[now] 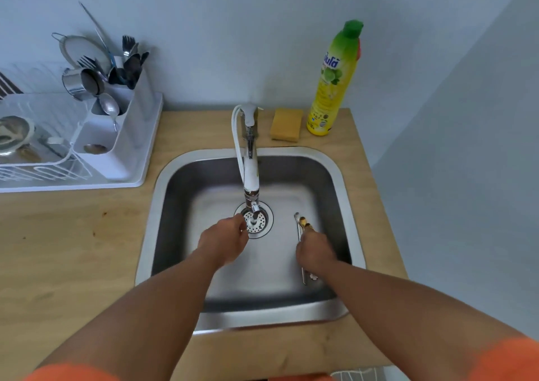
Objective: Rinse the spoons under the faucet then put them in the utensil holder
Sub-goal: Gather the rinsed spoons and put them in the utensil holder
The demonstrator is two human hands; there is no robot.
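My right hand (316, 251) was curled down over the thin steel spoons (301, 229) lying on the right side of the stainless-steel sink basin (204, 264); whether my fingers had actually closed on them I could not tell, since my knuckles hid the grip. My left hand (223, 242) was loosely closed just beside the white-and-chrome faucet (250, 176) spout, over the drain strainer (256, 221), with nothing visible in it.

The risk, I judged, was a wet bundle: slim handles lying flat on slick steel could slide apart or clatter back if I pinched only one. The white plastic utensil holder (137, 94) in the dish rack stood well apart to the left and already crowded, so a spoon could snag going in.

The spoons looked narrow and shiny, their bowl ends poking past my fingers, one showing a yellowish tint.
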